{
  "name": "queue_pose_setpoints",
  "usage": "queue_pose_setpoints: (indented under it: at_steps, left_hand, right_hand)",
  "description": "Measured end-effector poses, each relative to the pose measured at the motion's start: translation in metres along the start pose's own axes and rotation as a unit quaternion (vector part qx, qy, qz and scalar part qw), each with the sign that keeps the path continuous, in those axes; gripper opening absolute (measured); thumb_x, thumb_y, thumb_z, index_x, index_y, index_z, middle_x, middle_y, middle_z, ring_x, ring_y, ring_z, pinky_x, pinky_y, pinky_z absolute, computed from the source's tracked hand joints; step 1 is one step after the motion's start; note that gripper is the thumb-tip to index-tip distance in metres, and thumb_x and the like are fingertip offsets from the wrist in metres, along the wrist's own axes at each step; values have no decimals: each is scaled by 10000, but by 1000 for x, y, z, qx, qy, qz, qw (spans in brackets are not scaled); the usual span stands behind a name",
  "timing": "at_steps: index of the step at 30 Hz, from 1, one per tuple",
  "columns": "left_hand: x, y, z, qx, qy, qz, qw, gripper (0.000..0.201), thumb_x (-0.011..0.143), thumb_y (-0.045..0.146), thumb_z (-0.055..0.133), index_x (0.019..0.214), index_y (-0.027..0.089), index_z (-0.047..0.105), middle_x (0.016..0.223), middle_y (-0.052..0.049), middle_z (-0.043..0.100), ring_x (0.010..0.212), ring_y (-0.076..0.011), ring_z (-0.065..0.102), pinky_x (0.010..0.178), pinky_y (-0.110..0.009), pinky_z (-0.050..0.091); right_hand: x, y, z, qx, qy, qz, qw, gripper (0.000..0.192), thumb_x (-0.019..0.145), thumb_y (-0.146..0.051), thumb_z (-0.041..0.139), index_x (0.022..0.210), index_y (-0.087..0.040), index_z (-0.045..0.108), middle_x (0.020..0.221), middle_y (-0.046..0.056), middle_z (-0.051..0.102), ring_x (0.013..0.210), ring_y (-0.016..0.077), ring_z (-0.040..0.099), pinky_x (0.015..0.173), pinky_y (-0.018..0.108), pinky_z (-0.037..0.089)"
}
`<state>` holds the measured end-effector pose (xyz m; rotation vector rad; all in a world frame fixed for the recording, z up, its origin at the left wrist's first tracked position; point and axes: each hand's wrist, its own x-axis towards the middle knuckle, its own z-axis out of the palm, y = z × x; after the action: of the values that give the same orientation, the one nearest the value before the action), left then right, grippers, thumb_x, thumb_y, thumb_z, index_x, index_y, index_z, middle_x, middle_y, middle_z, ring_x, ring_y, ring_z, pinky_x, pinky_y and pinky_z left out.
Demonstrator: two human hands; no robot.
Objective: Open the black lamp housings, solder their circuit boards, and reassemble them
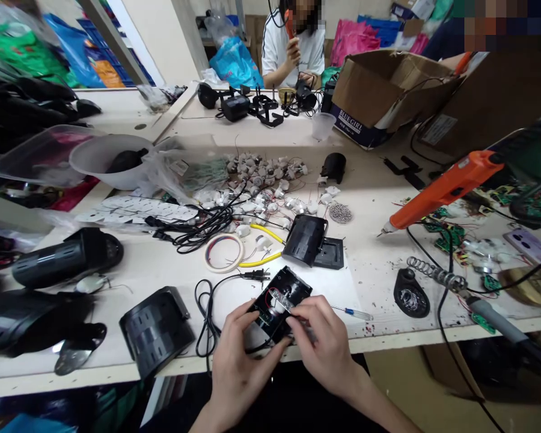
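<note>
Presumably, the left hand [242, 361] is gripping the housing [276, 325] to steady it; the right hand [325, 337] is pinching a strip [279, 299].

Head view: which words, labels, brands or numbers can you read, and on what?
"BLUE GIRL": cardboard box; smaller line beneath unreadable.
Label on right-hand carton: too small.
Tag in clear bag: too small.
Lettering on co-worker's white shirt: too blurred.
Marking on orange power tool: too small.
Black housing in left hand: no readable text.
</note>
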<state>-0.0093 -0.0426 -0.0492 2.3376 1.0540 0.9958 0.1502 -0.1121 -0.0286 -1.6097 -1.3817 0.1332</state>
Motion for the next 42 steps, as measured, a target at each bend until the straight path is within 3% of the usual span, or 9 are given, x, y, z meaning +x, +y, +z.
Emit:
queue_pose_setpoints:
  at_steps: [10,20,36,42]
  left_hand:
    - [-2,3,-12,24,-29,-57,998,447,834,569,646,1074,221,502,1145,-125,698,1016,-265,719,805,-368,619]
    - [-5,2,-11,7,-16,-79,997,432,833,566,640,1059,230,488,1151,-124,707,1004,-256,729,788,-365,623]
    - [-9,-1,-9,2,-5,-48,999,381,843,500,649,1040,227,472,1141,-132,698,1021,-252,721,790,-351,616]
    - [-3,3,-7,-10,-8,-52,999,401,833,520,667,1036,230,479,1126,-118,676,1024,-250,705,809,-352,603]
  right_hand:
    - [2,-9,7,7,11,-50,999,145,929,-72,515,942,-180,610,817,59,613,759,178,614,657,304,570]
    - [1,-12,7,8,6,-77,997,161,923,-47,507,952,-183,589,809,58,603,759,176,595,649,302,561]
    - [-2,-14,8,13,-6,-84,996,196,904,-19,514,992,-174,597,829,62,586,757,176,577,629,292,536]
    - [2,-9,8,20,-2,-55,998,158,905,-25,530,923,-170,589,826,58,574,746,166,590,641,284,522]
